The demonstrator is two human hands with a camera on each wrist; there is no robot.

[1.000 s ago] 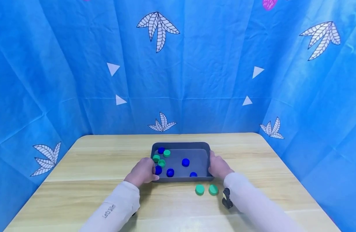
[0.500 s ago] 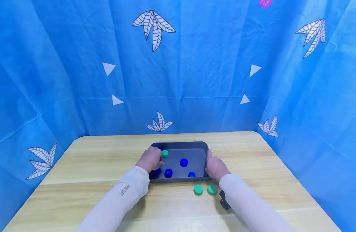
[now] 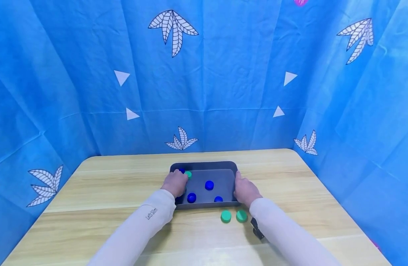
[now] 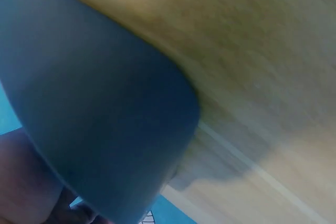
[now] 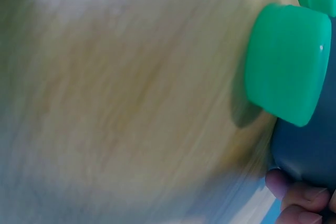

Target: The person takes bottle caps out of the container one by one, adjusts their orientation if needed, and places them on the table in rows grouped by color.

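Observation:
A dark grey tray [image 3: 224, 181] with low walls lies on the table, holding blue bottle caps and a green cap [image 3: 188, 174] that show in the head view. My left hand [image 3: 175, 183] reaches over the tray's left wall, its fingers bent down inside and beside that green cap. It covers the caps in that corner, and I cannot tell whether it pinches one. My right hand [image 3: 246, 191] grips the tray's right wall. Blue caps stand in the middle [image 3: 209, 185] and along the near wall [image 3: 191, 197]. In the left wrist view the tray's outer wall [image 4: 105, 98] fills the left side.
Two green caps, one left [image 3: 225, 216] and one right [image 3: 241, 215], lie on the wooden table [image 3: 124, 184] in front of the tray. One looms close in the right wrist view [image 5: 289, 64]. A blue patterned cloth [image 3: 204, 74] hangs behind and at both sides.
My left hand has moved from the tray's near left corner up and inward over the left wall, now covering green caps seen before. My right hand keeps its grip on the tray.

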